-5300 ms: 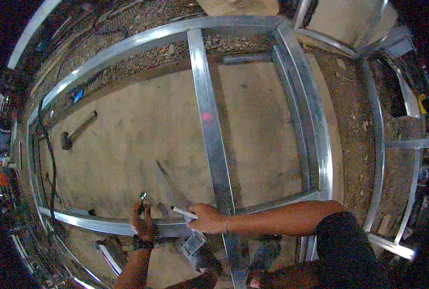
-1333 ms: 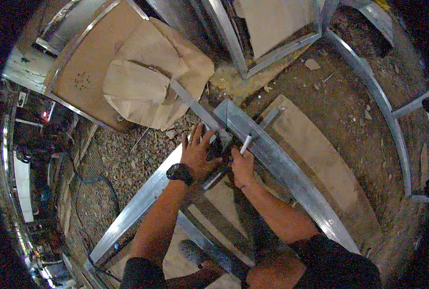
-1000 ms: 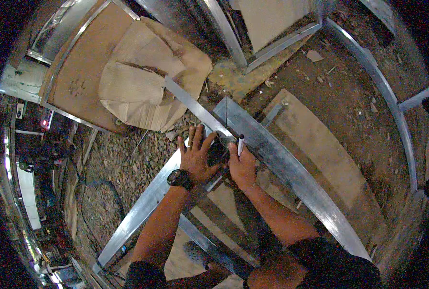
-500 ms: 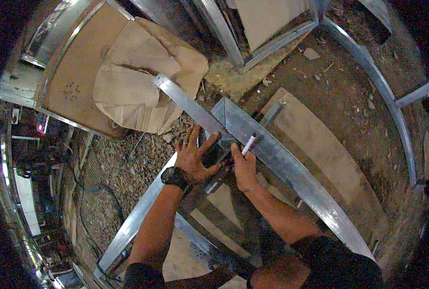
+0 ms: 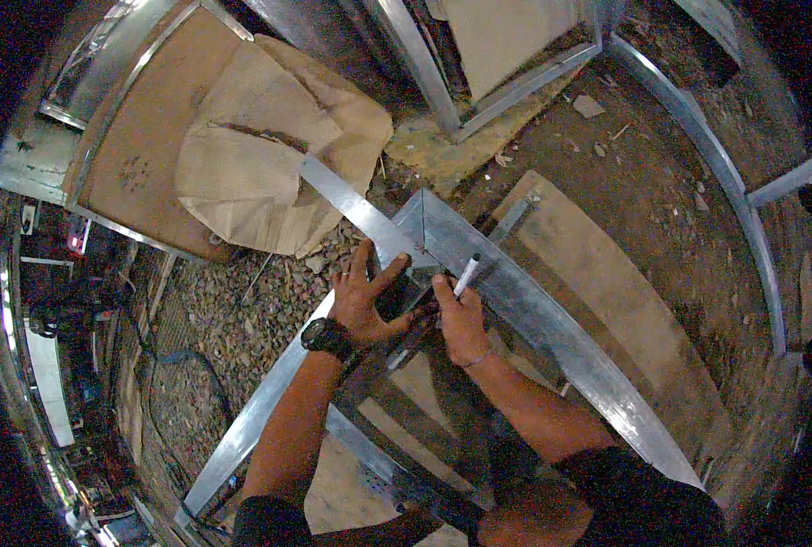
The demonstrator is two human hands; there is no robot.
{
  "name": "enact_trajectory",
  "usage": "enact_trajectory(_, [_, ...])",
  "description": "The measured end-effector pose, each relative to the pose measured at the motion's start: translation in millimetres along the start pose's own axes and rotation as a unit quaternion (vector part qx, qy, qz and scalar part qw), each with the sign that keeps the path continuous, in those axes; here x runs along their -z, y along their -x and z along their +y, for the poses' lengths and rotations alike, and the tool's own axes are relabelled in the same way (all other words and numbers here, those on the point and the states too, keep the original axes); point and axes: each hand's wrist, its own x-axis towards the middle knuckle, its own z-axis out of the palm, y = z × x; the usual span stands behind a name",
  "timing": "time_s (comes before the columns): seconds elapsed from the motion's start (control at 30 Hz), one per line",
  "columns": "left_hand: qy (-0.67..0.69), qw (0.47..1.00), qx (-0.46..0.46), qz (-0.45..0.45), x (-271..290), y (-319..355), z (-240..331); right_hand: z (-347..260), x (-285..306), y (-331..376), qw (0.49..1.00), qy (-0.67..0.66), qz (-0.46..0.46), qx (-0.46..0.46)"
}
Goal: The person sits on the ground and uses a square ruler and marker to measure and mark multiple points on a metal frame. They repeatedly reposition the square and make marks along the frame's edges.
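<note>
A flat bright metal strip (image 5: 356,205) lies slantwise across the mitred corner of an aluminium frame (image 5: 552,319). My left hand (image 5: 365,305), wearing a black watch and a ring, spreads its fingers over the strip's near end. Its thumb reaches toward my right hand (image 5: 462,324), which is closed round a white marker pen (image 5: 466,275). The pen's black end points up and away, and its lower end is hidden by my fingers. What lies under my left palm is hidden too. Another frame member (image 5: 256,424) runs from the corner toward the lower left.
Crumpled cardboard (image 5: 260,146) lies beyond the strip's far end, next to a brown panel (image 5: 155,137). Gravel (image 5: 278,310) covers the ground at left, with a dark cable (image 5: 201,356) across it. More metal framing (image 5: 711,146) stands at the far right; a long board (image 5: 620,283) lies nearer.
The strip has shifted slightly and its far end has swung a little nearer. My right hand has moved slightly left with the pen. My left hand stays spread near the corner.
</note>
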Motion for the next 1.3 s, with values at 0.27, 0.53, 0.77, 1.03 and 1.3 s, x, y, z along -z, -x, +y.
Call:
enact_trajectory(0.27, [-0.033,0.999,-0.008,0.015,-4,-4,5,2,10,-4,0.999,-0.011,-0.040,0.017])
enact_trajectory(0.53, [-0.053,0.998,-0.024,0.031,-4,-4,2,-5,6,-1,0.997,-0.051,-0.050,0.016])
enact_trajectory(0.77, [-0.057,0.998,-0.015,0.023,-6,-5,1,4,20,-1,0.998,0.032,-0.060,-0.003])
enact_trajectory(1.03, [-0.008,1.000,0.000,0.018,-2,-1,5,37,124,70,0.927,0.336,-0.104,0.133])
enact_trajectory(1.3, [-0.046,0.998,-0.021,0.024,-12,0,-2,72,191,47,0.826,0.519,-0.137,0.171])
